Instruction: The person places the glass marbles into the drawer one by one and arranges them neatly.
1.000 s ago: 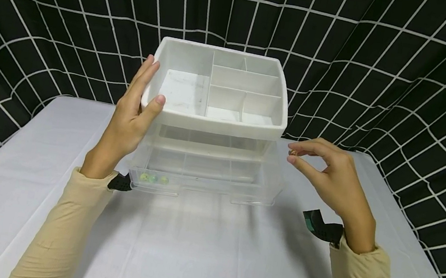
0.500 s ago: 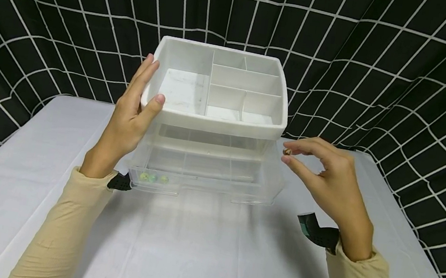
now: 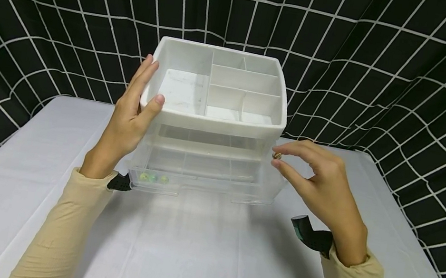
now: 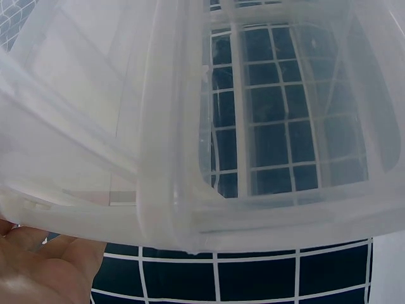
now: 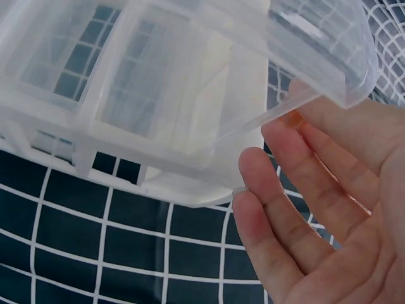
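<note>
The left hand [image 3: 126,122] is resting, fingers straight, against the drawer box [image 3: 212,125] while the right hand [image 3: 324,185] is pinching a small bead [image 3: 276,156].

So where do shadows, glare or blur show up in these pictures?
Head view: soft shadows on the tablecloth near both sleeves, and the green beads look smudgy. Left wrist view: the plastic box looks milky, washed out. Right wrist view: a whitish streak, probably glare, on the clear drawer.
</note>
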{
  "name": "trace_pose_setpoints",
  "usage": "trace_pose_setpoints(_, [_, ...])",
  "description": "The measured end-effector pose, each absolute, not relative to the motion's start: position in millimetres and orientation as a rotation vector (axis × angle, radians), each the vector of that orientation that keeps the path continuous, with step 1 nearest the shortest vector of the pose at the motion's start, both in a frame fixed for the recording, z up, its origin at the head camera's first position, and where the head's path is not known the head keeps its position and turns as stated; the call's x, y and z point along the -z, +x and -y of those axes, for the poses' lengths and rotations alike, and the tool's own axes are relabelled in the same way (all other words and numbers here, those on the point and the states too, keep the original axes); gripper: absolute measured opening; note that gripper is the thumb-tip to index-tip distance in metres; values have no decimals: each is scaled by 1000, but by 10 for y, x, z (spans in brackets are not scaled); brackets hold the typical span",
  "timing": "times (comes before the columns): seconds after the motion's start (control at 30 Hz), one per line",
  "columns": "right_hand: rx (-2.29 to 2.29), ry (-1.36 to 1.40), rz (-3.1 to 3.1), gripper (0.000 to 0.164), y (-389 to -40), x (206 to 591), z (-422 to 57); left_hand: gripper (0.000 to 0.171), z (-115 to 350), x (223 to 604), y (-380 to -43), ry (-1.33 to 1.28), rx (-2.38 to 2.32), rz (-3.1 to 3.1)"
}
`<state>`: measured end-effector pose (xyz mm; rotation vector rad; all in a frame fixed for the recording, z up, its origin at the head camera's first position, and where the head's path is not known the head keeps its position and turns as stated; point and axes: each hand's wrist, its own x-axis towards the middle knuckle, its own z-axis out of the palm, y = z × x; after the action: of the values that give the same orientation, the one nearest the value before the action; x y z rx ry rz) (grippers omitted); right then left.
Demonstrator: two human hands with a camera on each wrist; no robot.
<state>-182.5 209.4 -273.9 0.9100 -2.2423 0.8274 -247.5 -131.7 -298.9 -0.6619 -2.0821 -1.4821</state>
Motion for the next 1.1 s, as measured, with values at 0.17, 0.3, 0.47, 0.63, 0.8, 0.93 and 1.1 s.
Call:
trace_pose_setpoints(0.17, [-824,930,2222,32,-1814,2740,-2053,58,1320,2988,-2464,-652,1494,2085])
trace_pose_setpoints(0.3, [-818,944,2225,32,-1814,2728,-2014,58,1319,2994,-2464,-653,1499,2079])
trace_pose_setpoints(0.47, [-785,986,2238,28,-1831,2700,-1949,57,1315,2989,-2460,-648,1511,2081])
trace_pose_setpoints(0.63, [-786,1036,2252,27,-1852,2693,-1911,57,1310,2989,-2467,-654,1501,2080])
trace_pose_setpoints(0.8, [-740,1082,2311,24,-1871,2689,-1890,58,1308,2992,-2474,-655,1482,2078])
trace_pose_setpoints(0.93, [-687,1085,2420,21,-1877,2644,-1877,58,1309,2993,-2475,-652,1480,2081])
trace_pose_setpoints(1.1, [-644,1070,2613,18,-1893,2559,-1831,58,1308,2993,-2474,-644,1484,2079])
